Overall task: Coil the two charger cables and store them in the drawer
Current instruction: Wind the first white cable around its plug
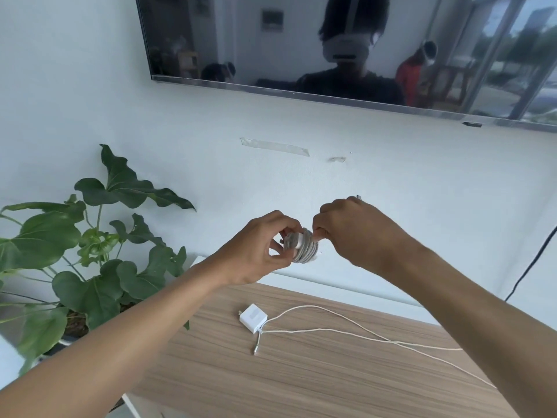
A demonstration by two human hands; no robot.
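Starting far left with a potted plant [90, 236]: broad, glossy green leaves on thin stalks, pot mostly hidden, lower leaves cropped by the frame edge. Moving right to the left hand [259, 251], raised in front of the white wall, fingers and thumb curled round a grey cable coil [303, 247]. Tight ribbed loops, wound into a stubby drum around something white; core mostly buried under windings and fingers, hard to make out.

Dropping below that to a wooden cabinet top [301, 384], matte, streaked with pale grain, front and right side cut off. Lying flat on it, a white charger brick [253, 318]: square, smooth plastic, prongs pointing left.

Back up and rightward to the right hand [355, 233], touching the coil's right side, fingertips pinched on a pale bit at its edge; exact part hidden behind the knuckles. Small metallic tip poking up above that hand, too small to name.

Further right, a thin white loose cable [361, 336] trailing from the brick in long slack curves across the wood, then lost behind the right forearm.

Up top, a wall-mounted TV [256, 40]: dark, mirror-glossy screen, cropped at top and right, reflections blurred. Under it, a strip of clear tape [274, 146] on the wall. Far right, a black cord [530, 267] hanging down, both ends out of view.
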